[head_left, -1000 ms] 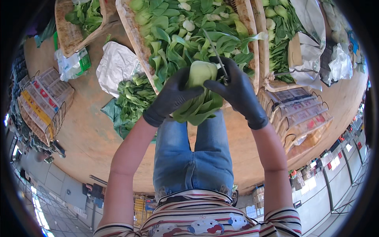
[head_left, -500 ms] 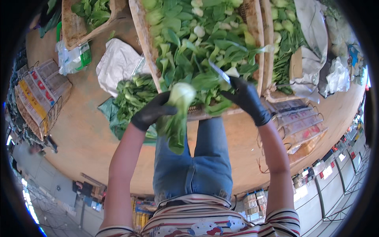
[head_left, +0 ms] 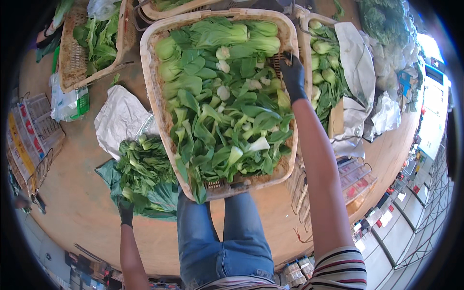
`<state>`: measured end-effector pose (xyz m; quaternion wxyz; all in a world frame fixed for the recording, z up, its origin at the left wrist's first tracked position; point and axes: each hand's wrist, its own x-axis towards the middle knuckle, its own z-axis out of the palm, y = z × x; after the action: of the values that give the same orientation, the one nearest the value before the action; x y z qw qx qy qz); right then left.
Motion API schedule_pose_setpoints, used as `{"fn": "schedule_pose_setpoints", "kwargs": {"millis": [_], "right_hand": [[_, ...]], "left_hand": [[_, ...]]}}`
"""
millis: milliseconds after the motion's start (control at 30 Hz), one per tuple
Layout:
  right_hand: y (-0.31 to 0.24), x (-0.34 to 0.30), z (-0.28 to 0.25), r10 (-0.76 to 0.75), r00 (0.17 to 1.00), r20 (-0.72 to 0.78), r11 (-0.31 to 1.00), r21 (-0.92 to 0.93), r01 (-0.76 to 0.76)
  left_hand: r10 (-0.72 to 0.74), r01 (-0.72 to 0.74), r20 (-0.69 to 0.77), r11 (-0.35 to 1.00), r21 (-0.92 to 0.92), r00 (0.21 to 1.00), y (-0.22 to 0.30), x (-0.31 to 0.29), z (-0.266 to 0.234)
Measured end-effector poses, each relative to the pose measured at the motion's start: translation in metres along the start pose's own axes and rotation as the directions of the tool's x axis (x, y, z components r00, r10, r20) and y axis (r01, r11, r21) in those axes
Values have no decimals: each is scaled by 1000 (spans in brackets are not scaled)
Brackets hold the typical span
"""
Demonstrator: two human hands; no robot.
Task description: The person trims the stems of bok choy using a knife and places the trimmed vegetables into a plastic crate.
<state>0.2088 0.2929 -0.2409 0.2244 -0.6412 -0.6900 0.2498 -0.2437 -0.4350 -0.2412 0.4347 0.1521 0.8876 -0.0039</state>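
In front of me a pale plastic basket holds loose bok choy leaves, with whole bok choy laid along its far side. My right hand, in a black glove, reaches to the basket's right wall. Its fingers look curled, and what they hold, if anything, cannot be made out; no knife blade shows clearly. Lower left, my left hand, also black-gloved, is at the near edge of a bok choy pile on a green sheet. Leaves hide its fingertips.
Another basket with greens stands far left, near a white sack. More bok choy lies right of the main basket, beside a silvery sheet. Wire-framed crates stand at left, and another crate at right.
My left hand has gone from holding a bok choy above the basket's near edge down to the pile at left. My right hand, earlier holding a knife, has moved farther out to the basket's right wall.
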Motion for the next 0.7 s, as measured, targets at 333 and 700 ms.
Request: {"fn": "schedule_pose_setpoints", "kwargs": {"millis": [333,700], "right_hand": [[14,46,53,-125,895,428,964,-162,212],[-56,-16,-45,-156,968,198,987,3,158]], "left_hand": [[267,-279,-81,935,-217,960,203,-20,4],[713,-726,-140,682,-86,687,409,-97,-40]]}}
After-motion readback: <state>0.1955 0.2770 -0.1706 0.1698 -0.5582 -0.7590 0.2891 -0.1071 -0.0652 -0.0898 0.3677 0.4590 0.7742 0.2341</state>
